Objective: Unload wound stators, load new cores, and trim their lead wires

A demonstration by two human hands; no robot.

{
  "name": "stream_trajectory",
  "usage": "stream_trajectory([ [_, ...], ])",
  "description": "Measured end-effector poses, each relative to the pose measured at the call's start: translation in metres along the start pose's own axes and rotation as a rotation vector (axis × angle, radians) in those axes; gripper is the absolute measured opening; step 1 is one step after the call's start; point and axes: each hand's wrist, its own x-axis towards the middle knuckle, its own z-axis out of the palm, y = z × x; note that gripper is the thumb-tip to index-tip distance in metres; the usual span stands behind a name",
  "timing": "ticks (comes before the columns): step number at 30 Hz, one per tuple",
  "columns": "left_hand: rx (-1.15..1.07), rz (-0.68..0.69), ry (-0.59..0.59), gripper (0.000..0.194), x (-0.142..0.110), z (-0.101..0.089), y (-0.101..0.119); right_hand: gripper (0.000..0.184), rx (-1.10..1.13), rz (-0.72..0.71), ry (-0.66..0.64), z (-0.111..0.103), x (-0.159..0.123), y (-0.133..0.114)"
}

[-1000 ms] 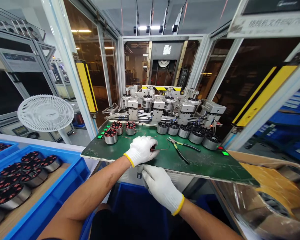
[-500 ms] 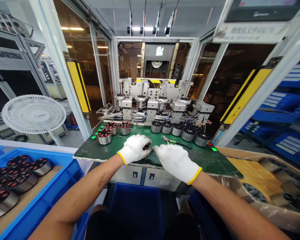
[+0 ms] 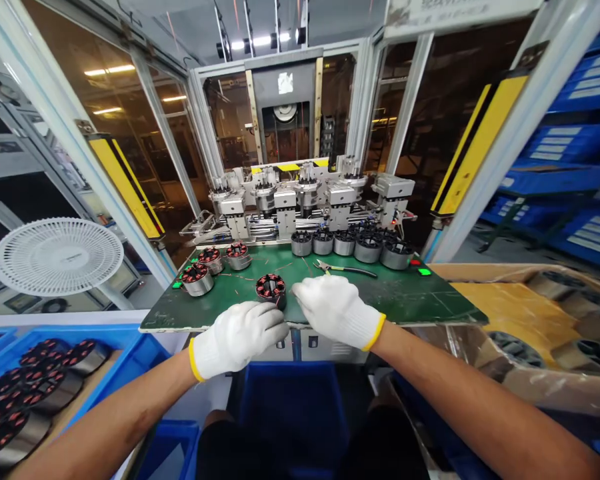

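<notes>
A wound motor stator (image 3: 271, 289) with copper coils stands upright near the front of the green bench. My left hand (image 3: 243, 335), in a white glove, is just in front of it, fingers stretched out together toward the right; whether they touch its lower side I cannot tell. To the stator's right my right hand (image 3: 336, 308), gloved too, has its fingers curled into a pinch. What that pinch holds, if anything, is too small to make out. Beyond the right hand lie cutting pliers (image 3: 347, 270) with dark and green handles.
Several wound stators (image 3: 198, 280) stand at the bench's left, and a row of bare stators (image 3: 367, 248) at its right. Behind is a winding machine (image 3: 285, 207). A blue bin (image 3: 125, 343) of stators is left, a carton (image 3: 460, 272) right. Wire scraps (image 3: 250, 262) lie about.
My left hand has drawn back toward me and left, uncovering the stator it was around. My right hand stays pinched beside it. The whole view has shifted and tilted.
</notes>
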Motion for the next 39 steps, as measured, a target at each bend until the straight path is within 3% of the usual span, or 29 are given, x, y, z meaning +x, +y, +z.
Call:
stream_trajectory([
  [7, -0.039, -0.106, 0.144, 0.042, -0.004, 0.001, -0.011, 0.037, -0.137, 0.012, 0.075, 0.024, 0.005, 0.011],
  [11, -0.143, -0.236, 0.221, 0.041, -0.007, 0.01, -0.007, 0.03, -0.138, 0.031, 0.072, 0.037, 0.018, 0.011],
  [14, -0.306, -0.357, 0.314, 0.038, -0.01, 0.015, -0.001, 0.027, -0.095, 0.033, 0.05, 0.042, 0.022, 0.01],
  [17, -0.57, -0.567, 0.375, 0.033, -0.005, 0.009, -0.004, 0.023, -0.048, 0.034, -0.001, 0.042, 0.018, 0.006],
  [21, -0.853, -0.734, 0.436, 0.03, 0.025, -0.006, -0.023, 0.017, 0.021, 0.033, -0.039, 0.039, 0.008, -0.013],
  [26, -0.815, -0.733, 0.267, 0.03, 0.083, -0.005, -0.046, 0.014, 0.04, 0.141, -0.028, 0.043, 0.004, -0.049],
  [29, -0.822, -0.72, 0.168, 0.031, 0.095, -0.003, -0.05, 0.014, 0.07, 0.169, -0.03, 0.047, 0.004, -0.057],
  [31, -0.816, -0.688, 0.202, 0.031, 0.084, -0.004, -0.051, 0.013, 0.085, 0.18, -0.021, 0.048, 0.004, -0.055],
  [34, -0.616, -0.537, 0.294, 0.025, 0.053, -0.006, -0.047, 0.014, 0.082, 0.175, -0.023, 0.048, 0.002, -0.049],
  [37, -0.322, -0.365, 0.224, 0.021, 0.028, 0.002, -0.036, 0.015, 0.073, 0.161, -0.009, 0.047, -0.001, -0.047],
  [39, -0.145, -0.34, 0.199, 0.025, 0.021, 0.013, -0.026, 0.016, 0.064, 0.171, -0.009, 0.046, -0.004, -0.052],
])
